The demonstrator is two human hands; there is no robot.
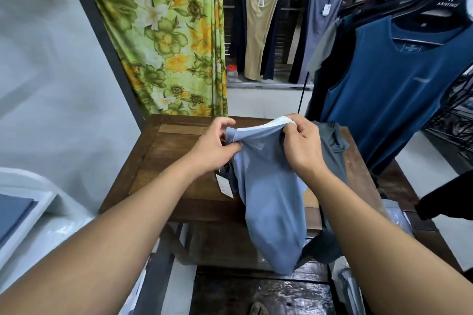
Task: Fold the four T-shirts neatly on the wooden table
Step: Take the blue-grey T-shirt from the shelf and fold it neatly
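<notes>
**Both hands hold a light blue tee above the table**

I see the light blue T-shirt [268,202] held up at its top edge over the middle of the wooden table [174,151]. Its body hangs down past the near table edge. My left hand [217,147] pinches the top edge on one side, fingers curled into the cloth. My right hand [304,146] grips the other side, where a white inner edge shows. A dark grey T-shirt [332,146] lies bunched on the table just behind the right hand, and part of it drops over the near edge. A white paper tag [225,186] lies on the tabletop beside the blue shirt, print too small to read.

The tabletop is dark brown planks with worn, lighter patches. Behind it hangs a green and yellow floral curtain [166,41], with a pale wall [51,71] to the left. Beyond are beige trousers [261,20] with a hang tag, and a clear jar with a red lid [232,73] on the floor. To the right a navy tank top [396,79] hangs on a black hanger [448,5] that reads "ARISTINO". The neck label on the tank top isn't legible. At lower left there's a white box [30,207] with something blue in it.
</notes>
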